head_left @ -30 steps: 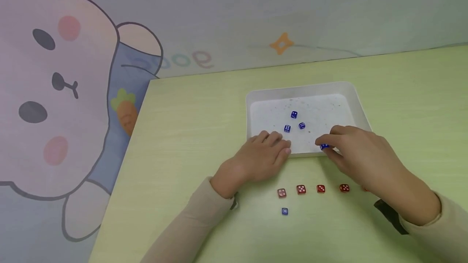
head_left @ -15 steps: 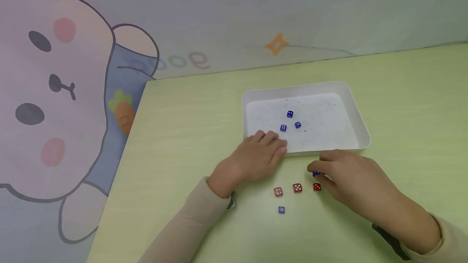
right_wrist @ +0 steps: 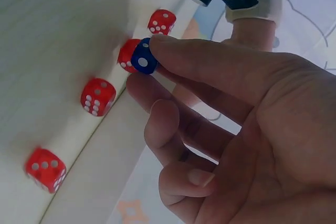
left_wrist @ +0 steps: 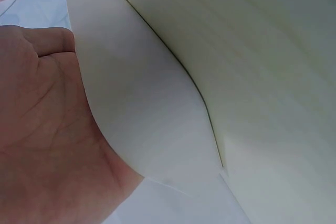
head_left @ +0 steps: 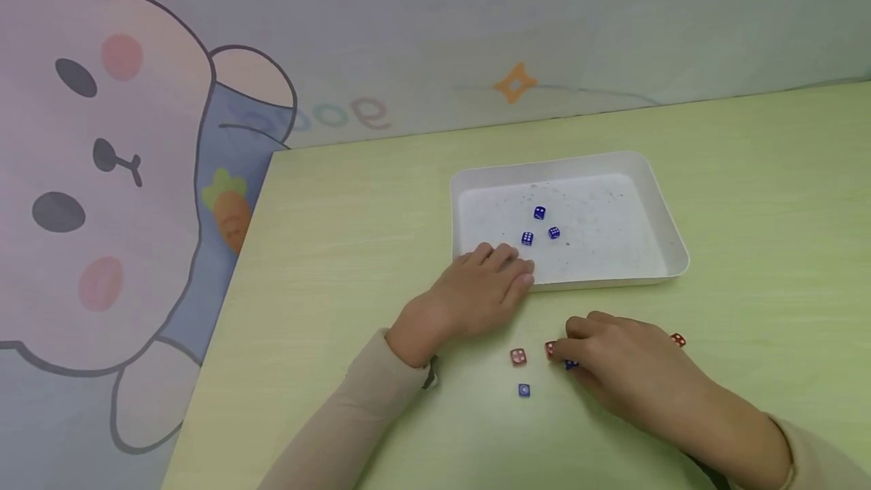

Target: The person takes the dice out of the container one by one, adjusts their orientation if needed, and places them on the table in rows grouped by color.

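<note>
Right hand (head_left: 615, 358) pinches the small blue translucent plastic die (right_wrist: 143, 56) at lower centre by its flat faces — light, hard, likely slippery — left hand (head_left: 476, 297) rests flat-fingered on the white plastic tray (head_left: 670, 248).

The table (head_left: 354, 248) is viewed from above and in front by the head camera. The white tray's (left_wrist: 142, 103) rim is seen very closely from the left wrist. The red dice (right_wrist: 97, 96), shared with the head view, are seen closely from the right wrist.

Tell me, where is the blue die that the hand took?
The right hand pinches the blue die just above the table, beside the row of red dice.
</note>
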